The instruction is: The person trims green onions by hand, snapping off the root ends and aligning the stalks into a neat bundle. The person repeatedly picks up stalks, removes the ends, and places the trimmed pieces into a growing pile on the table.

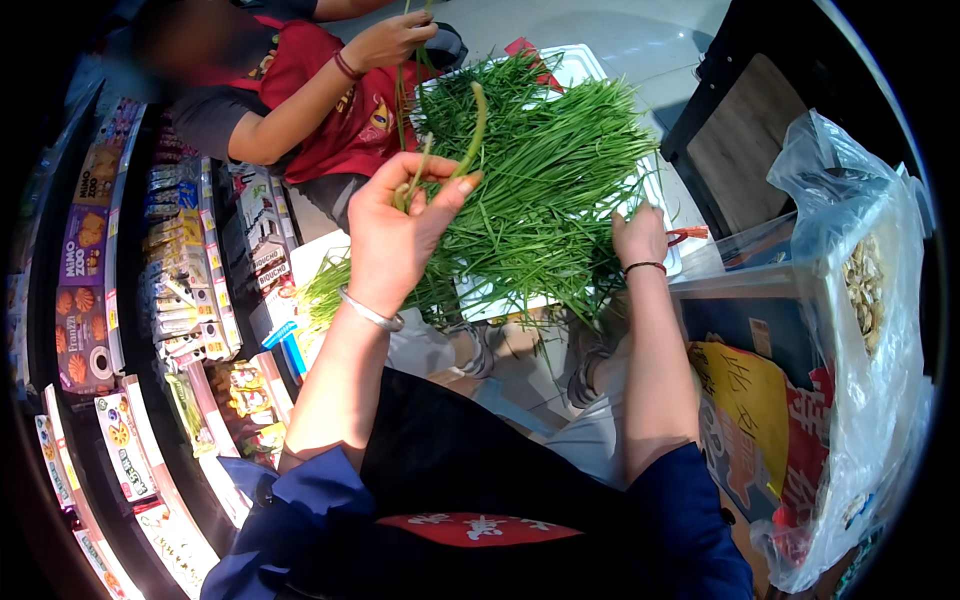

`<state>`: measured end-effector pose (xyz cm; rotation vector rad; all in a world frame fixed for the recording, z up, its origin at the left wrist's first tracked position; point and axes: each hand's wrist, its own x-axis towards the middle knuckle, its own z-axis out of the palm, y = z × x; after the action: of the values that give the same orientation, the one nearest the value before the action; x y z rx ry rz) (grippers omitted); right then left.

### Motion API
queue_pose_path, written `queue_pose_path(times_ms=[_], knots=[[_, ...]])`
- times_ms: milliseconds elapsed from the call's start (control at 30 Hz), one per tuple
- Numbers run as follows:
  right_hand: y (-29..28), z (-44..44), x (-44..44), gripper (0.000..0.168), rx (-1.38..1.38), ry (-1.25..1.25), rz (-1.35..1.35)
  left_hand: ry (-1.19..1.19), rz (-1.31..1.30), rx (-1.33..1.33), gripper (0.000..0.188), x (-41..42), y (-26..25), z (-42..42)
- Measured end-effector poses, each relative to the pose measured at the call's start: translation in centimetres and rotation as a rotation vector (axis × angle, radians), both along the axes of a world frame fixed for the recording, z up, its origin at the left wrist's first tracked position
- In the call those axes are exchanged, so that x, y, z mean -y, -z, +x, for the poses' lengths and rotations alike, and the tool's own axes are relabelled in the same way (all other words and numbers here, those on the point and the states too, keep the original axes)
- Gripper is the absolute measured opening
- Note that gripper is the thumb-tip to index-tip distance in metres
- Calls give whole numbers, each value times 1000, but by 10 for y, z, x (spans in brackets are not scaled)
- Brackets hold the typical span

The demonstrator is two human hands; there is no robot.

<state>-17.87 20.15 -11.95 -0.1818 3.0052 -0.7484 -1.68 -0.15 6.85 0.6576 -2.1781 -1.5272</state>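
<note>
My left hand (409,217) is raised over the left side of a large heap of Chinese chives (555,142). Pinched between its thumb and fingers are a few bent green stems (477,127), one thicker than the rest. My right hand (640,238) is down at the heap's right edge, touching the leaves. Its fingertips are partly hidden, so its grip on them is unclear. The chives lie across a white tray (585,61), whose rim shows at the top and right. A smaller bunch of chives (330,289) lies to the left, partly behind my left forearm.
Across from me, a person in a red apron (337,112) holds up thin stems in one hand (390,37). Shelves of packaged snacks (187,277) line the left. At right stand a plastic bag (862,225) over a box and a wood-panelled black chair (746,142).
</note>
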Motion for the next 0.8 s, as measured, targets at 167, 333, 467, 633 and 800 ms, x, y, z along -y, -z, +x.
queue_pose_path(times_ms=[167,333,467,633,800], knots=[[-109,47,37,16,287,-332,-1356,-46,-247,-119,14,-21,30,-11],[-127,78,48,13,172,-320,-1313,-10,-305,-130,16,-33,37,-18],[-124,77,48,11,98,-286,-1244,55,-381,-243,16,-35,44,-23],[-120,74,44,8,90,-263,-1195,91,-486,-290,16,-36,47,-24],[-124,74,38,7,262,-273,-1232,71,-525,-226,16,-32,42,-22]])
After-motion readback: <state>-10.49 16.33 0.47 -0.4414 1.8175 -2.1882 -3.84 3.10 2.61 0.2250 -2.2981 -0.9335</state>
